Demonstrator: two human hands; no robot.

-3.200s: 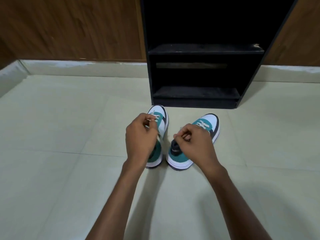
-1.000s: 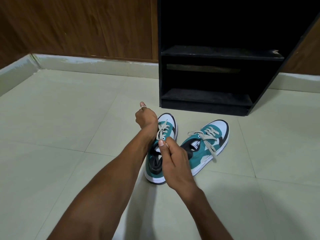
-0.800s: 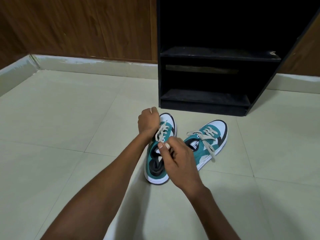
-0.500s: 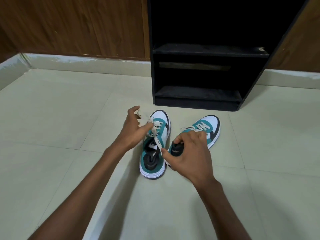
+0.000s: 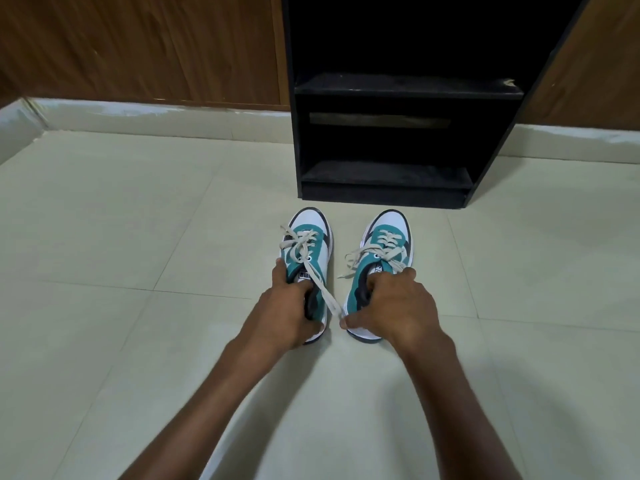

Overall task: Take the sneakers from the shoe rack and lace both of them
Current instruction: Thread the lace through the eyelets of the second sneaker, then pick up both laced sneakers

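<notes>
Sneakers, teal-and-white canvas, laced, on tiled floor (image 5: pixel 138 237) just short of empty black shoe rack (image 5: pixel 384 188) at 12 o'clock, long axes toe-to-rack. Left hand (image 5: pixel 287 311) clasping heel of left sneaker (image 5: pixel 310 251); right hand (image 5: pixel 398 306) clasping heel of right sneaker (image 5: pixel 384 244). Each equally near its own

- We have a single view, from a wide-angle camera worn on the head, looking forward and steeply down over both bare forearms.
- We face a black open-fronted wooden shoe rack (image 5: pixel 398 133) standing against a brown wood-panelled wall (image 5: pixel 138 46); pale cream floor tiles (image 5: pixel 104 237) fill most of the frame.
- We sit close: the left hand (image 5: pixel 284 313) and right hand (image 5: pixel 398 306) fall at mid-frame.
- Straight lines bow toward the edges; no second view overlaps.
</notes>
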